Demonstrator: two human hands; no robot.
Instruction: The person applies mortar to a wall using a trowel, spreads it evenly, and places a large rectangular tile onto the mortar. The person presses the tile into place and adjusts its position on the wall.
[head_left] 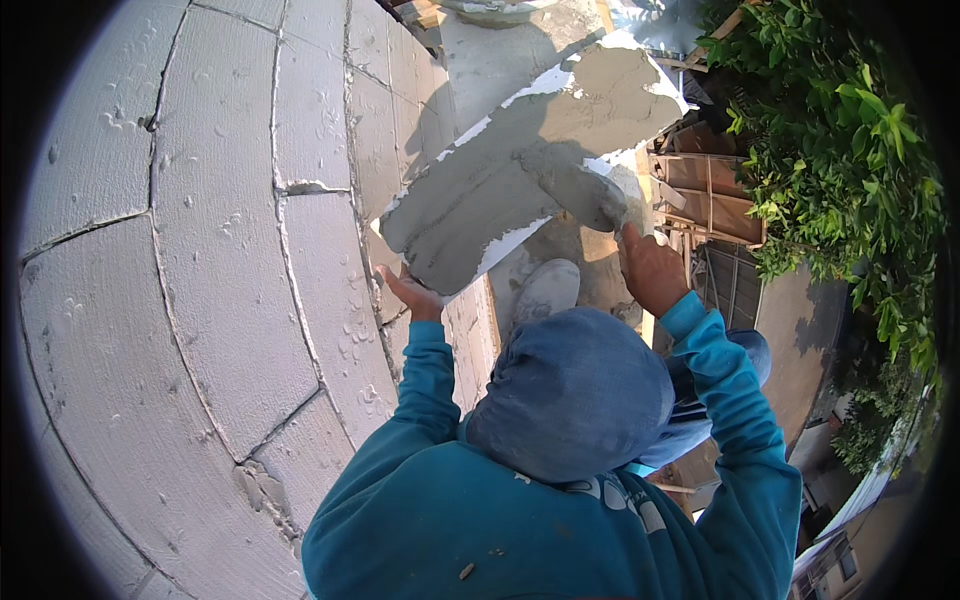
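My left hand (410, 290) grips the lower left end of a long white board (450, 215) held at a slant, its face mostly coated in grey mortar with white showing at the edges. My right hand (650, 265) is closed on the handle of a trowel (590, 200), whose mortar-smeared blade lies against the board's right side. The handle is mostly hidden by my fingers. Below the board are my dusty shoe (545, 285) and my jeans-covered knee (570, 395).
A wall of pale blocks (220, 300) with grooved joints fills the left. Dense leafy branches (840, 160) hang at the right, above wooden frames (705, 190) and a paved ground (790, 350) far below. A mortar-stained container (490, 10) sits at the top, on the narrow standing surface.
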